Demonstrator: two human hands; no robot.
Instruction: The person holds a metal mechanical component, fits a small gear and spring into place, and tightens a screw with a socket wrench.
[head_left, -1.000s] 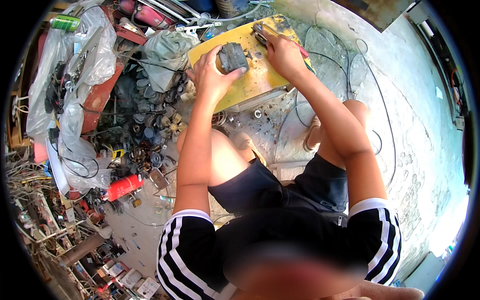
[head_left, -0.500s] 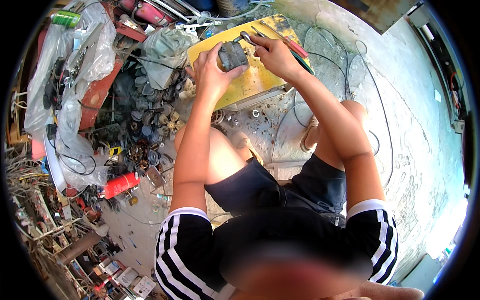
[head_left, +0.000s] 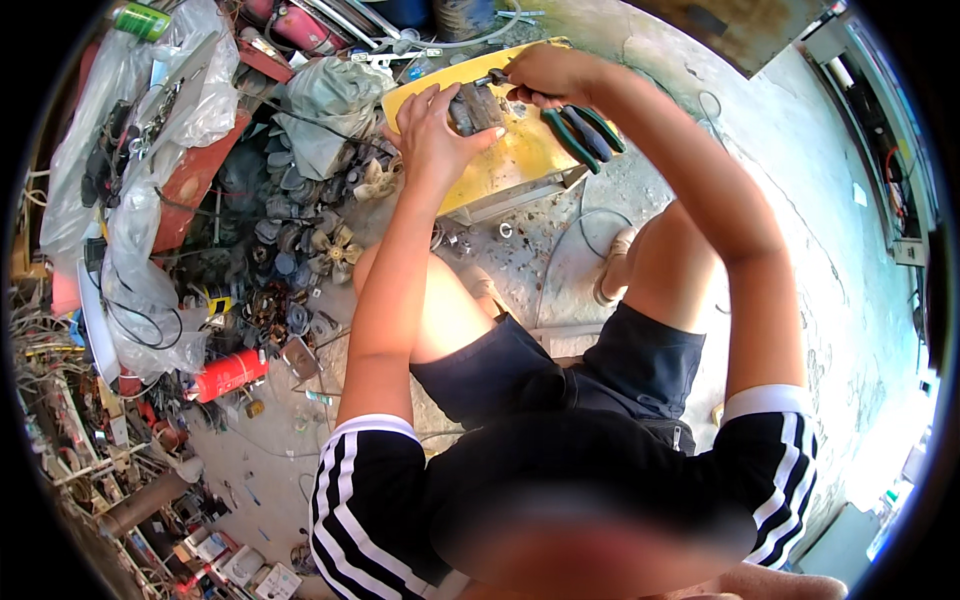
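My left hand (head_left: 432, 138) is closed round the near left side of a grey, block-shaped metal motor part (head_left: 478, 108), thumb along its near edge and fingers over its far left. The part rests on a yellow board (head_left: 500, 170). My right hand (head_left: 552, 74) is closed on what looks like a socket wrench (head_left: 491, 78), whose head meets the part's far right side; most of its handle is hidden in the fist. Beneath my right forearm lie pliers (head_left: 572, 140) with dark green handles.
Scrap motor parts and a fan wheel (head_left: 335, 252) cover the floor to the left, near a crumpled grey bag (head_left: 325, 110) and a red cylinder (head_left: 232, 374). A dark cable (head_left: 590, 212) curls on the concrete floor at the right. A metal-topped table (head_left: 715, 30) stands at the far right.
My right hand has swung up and away to the right, its elbow lifting outward. The pliers show more, while the red-handled tool is now hidden. My left hand keeps its hold.
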